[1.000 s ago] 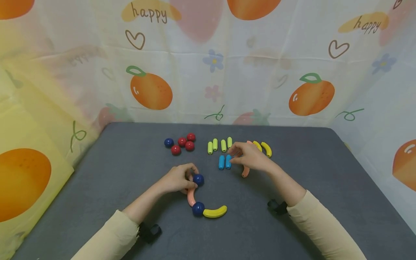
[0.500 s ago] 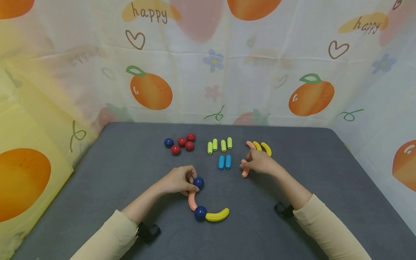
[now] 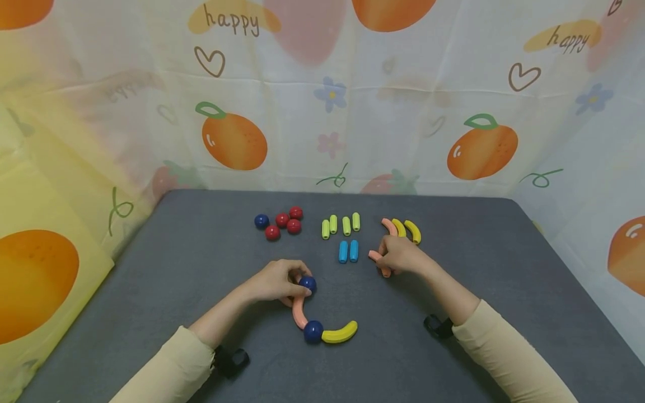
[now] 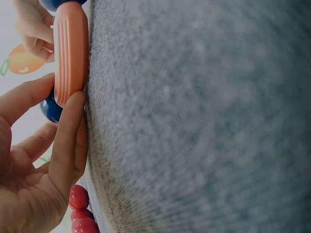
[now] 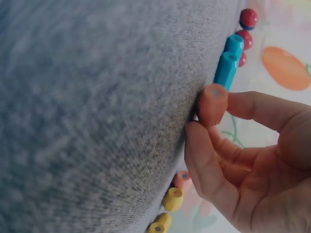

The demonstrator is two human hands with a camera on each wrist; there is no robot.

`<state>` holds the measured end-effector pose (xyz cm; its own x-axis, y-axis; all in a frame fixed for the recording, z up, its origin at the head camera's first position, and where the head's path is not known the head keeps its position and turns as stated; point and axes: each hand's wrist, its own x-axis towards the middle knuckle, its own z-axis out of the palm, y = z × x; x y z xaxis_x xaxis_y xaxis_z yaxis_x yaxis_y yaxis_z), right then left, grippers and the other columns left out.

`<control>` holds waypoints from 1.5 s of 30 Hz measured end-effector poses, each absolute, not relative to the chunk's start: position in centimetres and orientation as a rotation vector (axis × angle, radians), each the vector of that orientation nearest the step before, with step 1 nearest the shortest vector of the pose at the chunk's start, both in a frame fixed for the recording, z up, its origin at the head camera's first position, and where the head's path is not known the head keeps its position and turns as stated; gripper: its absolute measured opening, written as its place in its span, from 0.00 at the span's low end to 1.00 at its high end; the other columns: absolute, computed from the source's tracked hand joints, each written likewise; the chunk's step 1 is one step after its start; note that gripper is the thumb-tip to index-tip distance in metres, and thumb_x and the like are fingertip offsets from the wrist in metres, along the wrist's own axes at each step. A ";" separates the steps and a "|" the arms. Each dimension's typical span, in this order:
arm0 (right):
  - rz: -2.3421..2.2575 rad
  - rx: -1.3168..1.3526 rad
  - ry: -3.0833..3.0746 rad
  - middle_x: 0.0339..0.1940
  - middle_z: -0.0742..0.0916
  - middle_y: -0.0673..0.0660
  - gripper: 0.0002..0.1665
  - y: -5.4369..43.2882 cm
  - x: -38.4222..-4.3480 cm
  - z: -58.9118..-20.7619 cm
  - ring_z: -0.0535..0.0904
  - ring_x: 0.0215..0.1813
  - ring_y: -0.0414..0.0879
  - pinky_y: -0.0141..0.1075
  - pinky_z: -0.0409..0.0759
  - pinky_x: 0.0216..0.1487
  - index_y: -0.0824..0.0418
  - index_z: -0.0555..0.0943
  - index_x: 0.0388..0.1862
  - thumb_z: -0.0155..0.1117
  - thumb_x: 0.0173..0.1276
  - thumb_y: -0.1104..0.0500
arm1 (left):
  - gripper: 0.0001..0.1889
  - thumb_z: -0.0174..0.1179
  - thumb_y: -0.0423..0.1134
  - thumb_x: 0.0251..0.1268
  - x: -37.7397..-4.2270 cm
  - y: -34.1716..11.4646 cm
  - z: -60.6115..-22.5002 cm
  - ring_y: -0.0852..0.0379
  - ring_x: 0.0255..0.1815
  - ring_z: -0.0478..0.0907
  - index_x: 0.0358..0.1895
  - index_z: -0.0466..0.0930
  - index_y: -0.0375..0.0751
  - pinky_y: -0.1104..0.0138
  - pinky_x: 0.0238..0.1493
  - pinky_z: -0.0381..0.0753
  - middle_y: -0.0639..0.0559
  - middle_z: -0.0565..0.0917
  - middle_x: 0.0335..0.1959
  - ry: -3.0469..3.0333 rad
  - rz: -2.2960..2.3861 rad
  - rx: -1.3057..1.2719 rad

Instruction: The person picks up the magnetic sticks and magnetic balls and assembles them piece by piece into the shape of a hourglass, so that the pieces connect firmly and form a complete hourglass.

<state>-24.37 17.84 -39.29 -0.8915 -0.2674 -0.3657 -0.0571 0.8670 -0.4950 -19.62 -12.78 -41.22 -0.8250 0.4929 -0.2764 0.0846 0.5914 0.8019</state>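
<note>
My left hand [image 3: 274, 280] holds a dark blue ball [image 3: 308, 285] between thumb and fingers. A curved orange toy rod [image 3: 299, 313] joins it to a second blue ball [image 3: 313, 332], which has a curved yellow rod [image 3: 340, 333] at its other side. In the left wrist view, fingertips also touch the end of the orange rod [image 4: 71, 53]. Farther right, my right hand [image 3: 403, 254] pinches another curved orange rod [image 3: 374, 255] close over the table. A small grey dot marks the end of this rod [image 5: 212, 104] in the right wrist view.
Several red balls [image 3: 272, 233] and one blue ball [image 3: 261, 221] lie at the back left. Beside them are several light green rods [image 3: 346, 226] and two blue rods [image 3: 343, 252]. Behind my right hand lie a curved orange rod [image 3: 388, 226] and two yellow ones [image 3: 413, 232].
My right hand has moved from near the blue rods onto the orange rod, grasped it and turned it. My left hand has shifted the joined pieces slightly toward me and to the right.
</note>
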 end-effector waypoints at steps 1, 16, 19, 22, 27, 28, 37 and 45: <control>-0.665 -0.242 2.619 0.18 0.85 0.56 0.07 17.8 -24.4 -39.2 0.76 0.20 0.45 0.33 0.75 0.25 0.62 0.79 0.34 0.62 0.69 0.59 | 0.14 0.69 0.39 0.61 -19.6 -12.7 -41.2 0.61 0.24 0.80 0.48 0.81 0.41 0.67 0.28 0.86 0.47 0.77 0.34 2.344 1.150 0.452; -0.839 -0.434 2.561 0.14 0.81 0.54 0.08 16.0 -22.6 -37.7 0.72 0.17 0.44 0.34 0.73 0.26 0.61 0.77 0.40 0.63 0.70 0.57 | 0.16 0.74 0.39 0.53 -19.4 -12.6 -41.4 0.60 0.24 0.79 0.41 0.77 0.40 0.68 0.25 0.83 0.49 0.78 0.33 2.374 1.138 0.364; -0.817 -0.529 2.543 0.16 0.81 0.52 0.06 14.9 -22.2 -37.7 0.73 0.18 0.42 0.33 0.72 0.26 0.60 0.78 0.40 0.63 0.68 0.59 | 0.16 0.74 0.39 0.53 -19.5 -12.6 -41.4 0.60 0.24 0.79 0.41 0.77 0.40 0.68 0.25 0.83 0.49 0.78 0.33 2.379 1.136 0.364; -0.763 -0.631 2.532 0.19 0.82 0.51 0.07 13.7 -22.1 -37.9 0.74 0.20 0.41 0.31 0.72 0.26 0.58 0.78 0.42 0.63 0.66 0.62 | 0.17 0.74 0.39 0.52 -19.5 -12.6 -41.5 0.60 0.23 0.80 0.41 0.77 0.40 0.68 0.25 0.83 0.49 0.78 0.34 2.378 1.140 0.368; -0.674 -0.798 2.559 0.26 0.83 0.50 0.12 11.7 -22.2 -38.3 0.74 0.25 0.41 0.30 0.71 0.27 0.55 0.81 0.45 0.64 0.63 0.64 | 0.18 0.73 0.38 0.54 -19.5 -12.7 -41.5 0.60 0.23 0.81 0.47 0.80 0.40 0.66 0.26 0.85 0.47 0.78 0.35 2.355 1.161 0.413; -0.658 -0.833 2.569 0.26 0.83 0.50 0.13 11.4 -22.2 -38.4 0.74 0.26 0.41 0.30 0.71 0.27 0.55 0.81 0.46 0.65 0.62 0.64 | 0.18 0.73 0.38 0.55 -19.5 -12.7 -41.5 0.60 0.23 0.82 0.47 0.80 0.40 0.66 0.27 0.86 0.47 0.78 0.35 2.346 1.167 0.422; -0.569 -0.946 2.626 0.23 0.80 0.49 0.10 9.1 -22.5 -39.0 0.70 0.25 0.41 0.29 0.66 0.27 0.56 0.82 0.42 0.67 0.62 0.65 | 0.16 0.72 0.37 0.56 -19.7 -12.9 -41.6 0.63 0.24 0.83 0.47 0.82 0.37 0.67 0.28 0.86 0.48 0.82 0.33 2.306 1.182 0.417; -0.604 -1.017 2.594 0.35 0.86 0.53 0.11 8.6 -22.6 -39.2 0.76 0.32 0.40 0.31 0.75 0.36 0.58 0.83 0.44 0.65 0.64 0.68 | 0.18 0.73 0.37 0.55 -19.7 -12.8 -41.6 0.63 0.24 0.83 0.48 0.81 0.36 0.67 0.28 0.86 0.47 0.81 0.35 2.318 1.176 0.402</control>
<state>-22.58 8.63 -39.21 -0.7087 -0.6964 -0.1127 -0.5749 0.6628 -0.4798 -19.70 -12.85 -41.58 -0.8282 0.4713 -0.3034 0.0336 0.5820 0.8125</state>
